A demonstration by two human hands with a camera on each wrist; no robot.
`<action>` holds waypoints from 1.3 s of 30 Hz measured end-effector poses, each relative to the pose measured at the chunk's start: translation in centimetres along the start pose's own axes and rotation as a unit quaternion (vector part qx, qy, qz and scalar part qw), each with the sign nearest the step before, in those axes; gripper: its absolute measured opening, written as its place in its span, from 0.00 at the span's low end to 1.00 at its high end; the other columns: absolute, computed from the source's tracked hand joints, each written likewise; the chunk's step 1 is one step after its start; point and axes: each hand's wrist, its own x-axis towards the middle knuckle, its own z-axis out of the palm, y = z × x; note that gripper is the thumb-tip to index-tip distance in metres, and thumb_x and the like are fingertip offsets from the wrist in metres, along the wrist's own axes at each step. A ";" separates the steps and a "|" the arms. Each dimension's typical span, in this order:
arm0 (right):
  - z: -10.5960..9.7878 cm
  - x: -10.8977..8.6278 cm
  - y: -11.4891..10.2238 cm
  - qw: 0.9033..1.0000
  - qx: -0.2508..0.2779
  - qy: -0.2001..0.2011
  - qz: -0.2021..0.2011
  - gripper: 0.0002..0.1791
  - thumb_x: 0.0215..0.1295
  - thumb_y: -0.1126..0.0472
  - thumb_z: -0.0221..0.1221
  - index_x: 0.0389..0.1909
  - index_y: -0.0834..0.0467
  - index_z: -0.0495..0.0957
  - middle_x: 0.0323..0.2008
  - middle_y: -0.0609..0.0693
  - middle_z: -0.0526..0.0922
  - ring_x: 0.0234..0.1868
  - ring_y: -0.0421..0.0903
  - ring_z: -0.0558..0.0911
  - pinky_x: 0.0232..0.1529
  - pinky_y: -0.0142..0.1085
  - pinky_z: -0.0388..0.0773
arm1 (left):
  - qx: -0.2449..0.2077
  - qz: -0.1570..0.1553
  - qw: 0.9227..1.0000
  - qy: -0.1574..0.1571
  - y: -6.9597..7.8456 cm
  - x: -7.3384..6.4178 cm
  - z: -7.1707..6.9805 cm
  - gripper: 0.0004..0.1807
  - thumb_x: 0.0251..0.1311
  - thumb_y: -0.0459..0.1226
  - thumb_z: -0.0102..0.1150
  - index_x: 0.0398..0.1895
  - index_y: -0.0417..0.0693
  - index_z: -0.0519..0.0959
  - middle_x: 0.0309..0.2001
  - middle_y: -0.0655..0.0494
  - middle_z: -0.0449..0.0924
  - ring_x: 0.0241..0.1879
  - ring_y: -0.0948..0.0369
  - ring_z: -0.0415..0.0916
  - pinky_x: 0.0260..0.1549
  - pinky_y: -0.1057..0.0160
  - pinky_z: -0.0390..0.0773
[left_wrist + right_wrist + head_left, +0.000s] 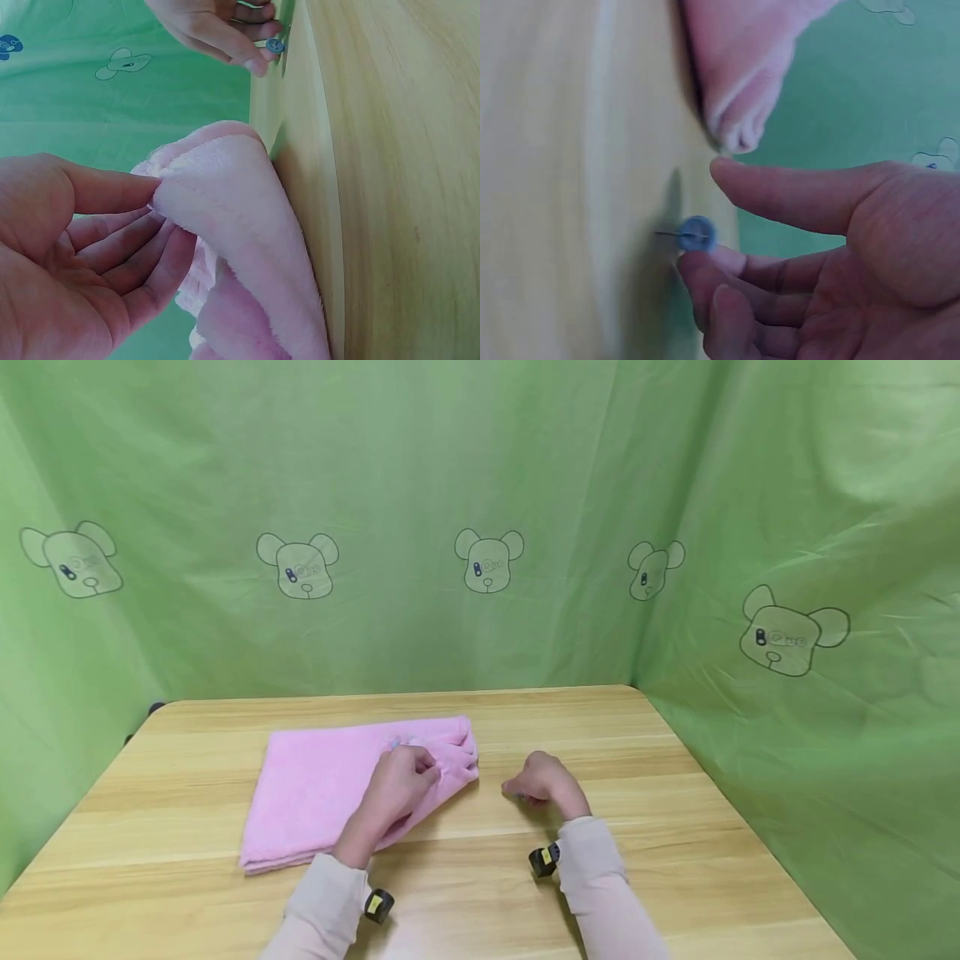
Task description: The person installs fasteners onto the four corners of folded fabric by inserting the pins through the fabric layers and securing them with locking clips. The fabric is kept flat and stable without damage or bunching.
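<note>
A folded, plush pink towel (315, 793) lies on the left part of the table, its right end bunched and lifted. My left hand (397, 781) pinches the edge of that end between thumb and fingers, as the left wrist view shows the fold (225, 180) raised. Off to the right of the towel, my right hand (542, 778) hovers low over the wood with its fingers curled. At its fingertips is a small blue round-headed pin (697, 234), its thin metal point sticking out. The thumb stands apart from the pin. Small blue and white spots show on the towel beyond my left hand.
The wooden table (675, 860) has a rounded far corner. Green curtains (390, 635) printed with bear heads hang behind it and along both sides. A small black camera (378, 906) sits at the left wrist and another black camera (543, 860) at the right.
</note>
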 end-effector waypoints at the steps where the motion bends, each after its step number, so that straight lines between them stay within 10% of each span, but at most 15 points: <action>1: 0.2 0.2 0.1 1.000 -0.002 -0.001 0.004 0.16 0.61 0.56 0.69 0.21 0.59 0.75 0.16 0.49 0.76 0.18 0.42 0.73 0.21 0.30 0.72 | -0.002 -0.002 1.000 0.000 0.0 0.0 0.0 0.04 0.59 0.30 0.66 0.34 0.38 0.87 0.30 0.50 0.88 0.33 0.56 0.84 0.51 0.49 0.80; 12: 0.7 0.7 0.1 1.000 -0.007 0.000 0.006 0.12 0.55 0.67 0.62 0.15 0.59 0.74 0.13 0.50 0.74 0.16 0.43 0.72 0.17 0.29 0.69 | -0.004 0.005 1.000 0.001 0.0 0.1 -0.1 0.03 0.58 0.30 0.66 0.33 0.38 0.87 0.30 0.50 0.88 0.33 0.56 0.84 0.53 0.49 0.79; 22: 0.2 -0.1 -0.9 0.992 0.090 -0.011 -0.089 0.13 0.69 0.62 0.58 0.30 0.66 0.85 0.23 0.54 0.83 0.23 0.42 0.79 0.28 0.32 0.80 | -0.005 -0.015 1.000 -0.001 0.0 0.0 -0.3 0.05 0.59 0.31 0.66 0.35 0.38 0.87 0.31 0.49 0.88 0.34 0.55 0.85 0.45 0.51 0.83; 30: 0.2 -0.5 -2.2 0.972 0.183 -0.066 -0.135 0.13 0.70 0.62 0.59 0.38 0.71 0.84 0.24 0.51 0.80 0.26 0.41 0.76 0.30 0.31 0.77 | -0.007 -0.017 1.000 0.002 0.0 -0.1 -0.3 0.05 0.59 0.31 0.66 0.35 0.38 0.87 0.31 0.49 0.88 0.34 0.55 0.84 0.46 0.51 0.82; 39: 0.6 -1.1 -3.4 0.925 0.304 -0.168 -0.154 0.15 0.70 0.67 0.58 0.48 0.76 0.77 0.39 0.70 0.85 0.32 0.46 0.86 0.41 0.39 0.87 | -0.006 -0.011 1.000 0.006 -0.1 0.0 -0.2 0.05 0.57 0.30 0.65 0.35 0.37 0.87 0.31 0.49 0.88 0.32 0.57 0.84 0.41 0.54 0.83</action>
